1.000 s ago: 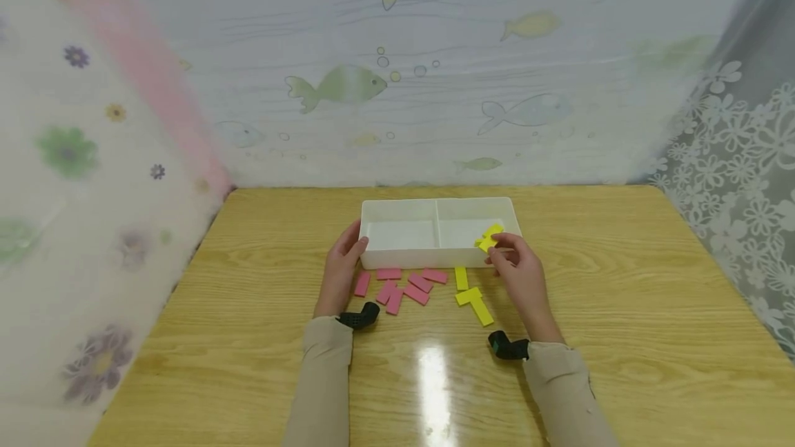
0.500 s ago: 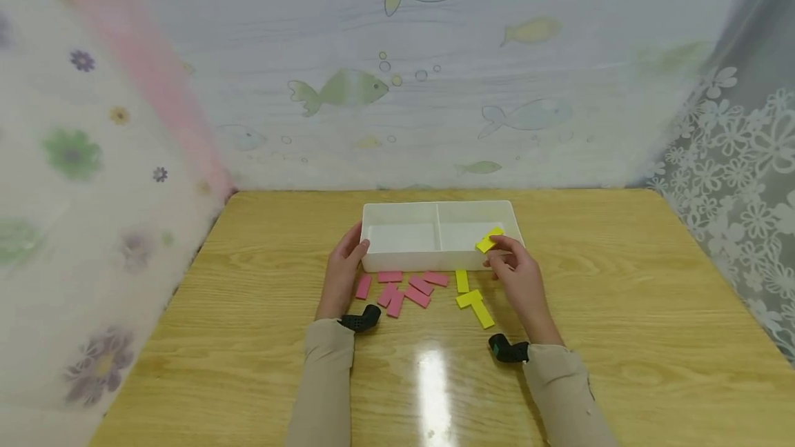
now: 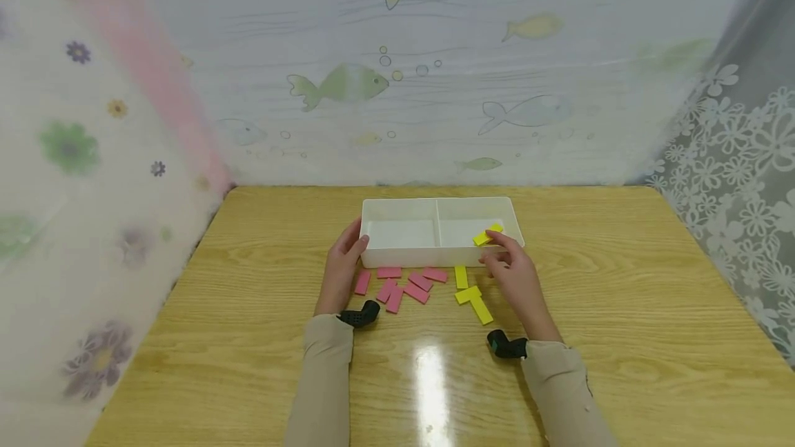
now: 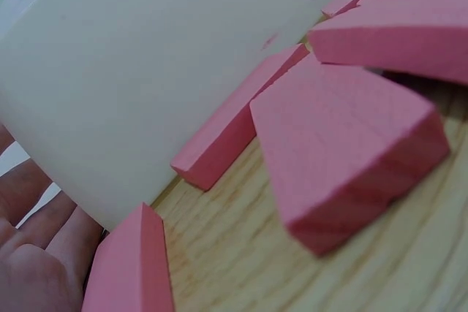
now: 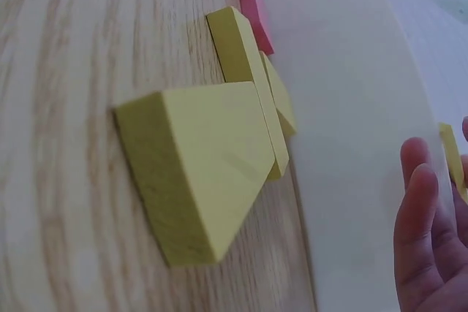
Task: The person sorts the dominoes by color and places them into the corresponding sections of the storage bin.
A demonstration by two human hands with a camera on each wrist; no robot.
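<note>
A white two-compartment tray [image 3: 428, 257] stands mid-table. My left hand [image 3: 348, 254] rests against its left front corner, with fingers [image 4: 36, 253] lying straight beside the tray wall [image 4: 146, 71]. My right hand [image 3: 493, 240] pinches a small yellow block [image 3: 482, 237] over the right compartment; the block's edge [image 5: 451, 155] shows by the fingers [image 5: 424, 239]. Several pink blocks [image 3: 406, 285] lie loose in front of the tray, seen close up [image 4: 344, 151]. Three yellow blocks [image 3: 472, 299] lie to their right, near the tray wall [image 5: 351, 144], one close to the camera [image 5: 205, 158].
The wooden table [image 3: 621, 309] stretches bare to the left and right of the tray. Patterned curtains with fish and flowers close in the back and both sides. A black wrist camera [image 3: 359, 317] sits on each sleeve, the other [image 3: 506, 345] on the right.
My right hand has shifted the yellow block slightly left and lower over the tray's right compartment. The left hand and the loose blocks have not moved.
</note>
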